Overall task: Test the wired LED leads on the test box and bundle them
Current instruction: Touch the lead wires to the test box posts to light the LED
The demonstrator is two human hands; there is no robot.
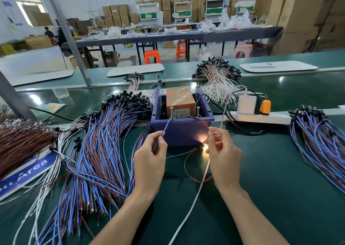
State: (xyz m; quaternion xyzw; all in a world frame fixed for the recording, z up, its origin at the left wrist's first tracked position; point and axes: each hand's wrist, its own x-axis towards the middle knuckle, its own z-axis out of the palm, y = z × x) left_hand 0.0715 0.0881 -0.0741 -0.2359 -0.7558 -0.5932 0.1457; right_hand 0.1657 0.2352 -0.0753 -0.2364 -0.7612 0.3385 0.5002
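Left hand (149,159): pinching the blue wire (166,127) between thumb and forefinger, fingers curling round it, and holding its tip up against the left screw (171,112).
Right hand (222,157): gripping the brown wire (203,121) at the fingertips, the wire running up to the right screw (197,111).
LED (205,147): glowing bright yellow just beside the right palm, in front of the box.
Test box (183,131): sitting on the green table (280,188) just beyond both hands, carrying both screws on its near rim and holding an orange block (179,99) inside.
White cable (196,198): trailing between the forearms and passing under the right hand.
Left pile of leads (104,151): sprawling beside the left hand, blue and brown wires fanning toward the near edge.
Right pile of leads (321,142): lying well apart, at the table's right side.
Power strip (261,118): lying to the right behind the box, carrying a white adapter (246,105) and an orange plug (265,106).
White leads (218,82): heaping behind the box.
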